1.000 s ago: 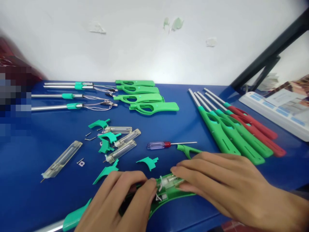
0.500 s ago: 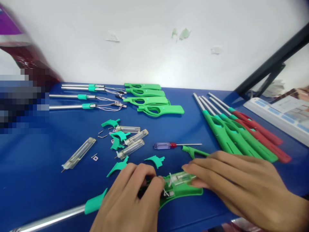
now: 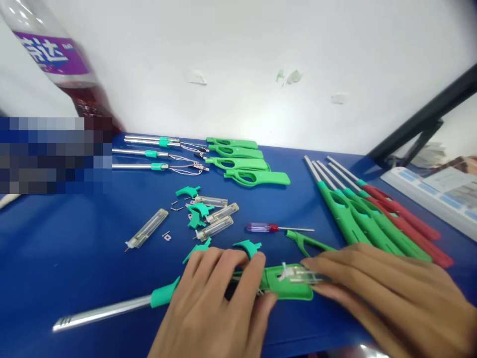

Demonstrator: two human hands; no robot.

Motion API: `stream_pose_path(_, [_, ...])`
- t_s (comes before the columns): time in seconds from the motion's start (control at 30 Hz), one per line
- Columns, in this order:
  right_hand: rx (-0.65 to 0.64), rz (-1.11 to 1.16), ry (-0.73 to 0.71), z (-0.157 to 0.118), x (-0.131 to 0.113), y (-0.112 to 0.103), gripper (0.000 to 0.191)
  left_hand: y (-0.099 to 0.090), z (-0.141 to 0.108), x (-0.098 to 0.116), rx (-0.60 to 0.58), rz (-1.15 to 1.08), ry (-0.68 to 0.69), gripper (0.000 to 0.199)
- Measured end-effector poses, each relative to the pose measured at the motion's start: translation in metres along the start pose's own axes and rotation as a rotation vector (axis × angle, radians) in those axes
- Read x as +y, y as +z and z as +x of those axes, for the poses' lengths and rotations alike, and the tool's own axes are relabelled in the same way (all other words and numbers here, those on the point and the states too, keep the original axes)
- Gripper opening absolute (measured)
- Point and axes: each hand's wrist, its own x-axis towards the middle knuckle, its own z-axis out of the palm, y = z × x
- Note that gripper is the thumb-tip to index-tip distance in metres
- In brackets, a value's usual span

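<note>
My left hand [image 3: 219, 303] is closed over the front part of an opened green handle shell [image 3: 294, 288], from which a metal tube [image 3: 108, 311] with a teal collar [image 3: 163, 294] sticks out to the left. Between the fingers of my right hand [image 3: 387, 293] is a clear fuel cartridge [image 3: 298, 273], held over the wide end of the shell. What lies beneath my left fingers is mostly hidden. Just behind my right fingers lies another green shell half [image 3: 309, 242], near a screwdriver [image 3: 263, 227] with a purple handle.
Several clear cartridges [image 3: 147, 228], teal triggers [image 3: 188, 191] and small screws lie mid-table. Metal tubes with wires [image 3: 139, 166] and green shells [image 3: 261, 177] are at the back. Assembled green lighters [image 3: 345, 219] and red ones [image 3: 406, 211] lie right, by a power strip [image 3: 428, 191]. A bottle [image 3: 63, 54] stands back left.
The cartridge in my right hand has shifted slightly right and tipped. My left fingers have moved right along the shell. The camera view has turned left, showing more of the bottle.
</note>
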Motion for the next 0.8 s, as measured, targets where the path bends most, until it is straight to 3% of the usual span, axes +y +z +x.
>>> stream_pose_path(0.13, [0.029, 0.084, -0.017, 0.019, -0.008, 0.005, 0.025, -0.007, 0.006, -0.002, -0.017, -0.132, 0.005, 0.012])
stream_pose_path(0.3, [0.027, 0.09, -0.025, 0.034, -0.012, 0.008, 0.025, -0.027, 0.006, -0.017, -0.105, -0.19, 0.028, 0.023])
stream_pose_path(0.47, [0.057, 0.099, -0.086, 0.063, -0.014, 0.012, 0.023, -0.05, 0.013, -0.035, -0.081, -0.205, 0.012, 0.024])
stream_pose_path(0.63, [0.008, 0.148, -0.115, 0.086, -0.005, 0.029, 0.018, -0.063, 0.014, -0.06, -0.022, 0.004, 0.045, 0.028])
stream_pose_path(0.8, [-0.125, 0.079, -0.106, 0.09, 0.006, 0.051, 0.024, -0.06, 0.011, -0.075, -0.154, 0.212, -0.017, 0.038])
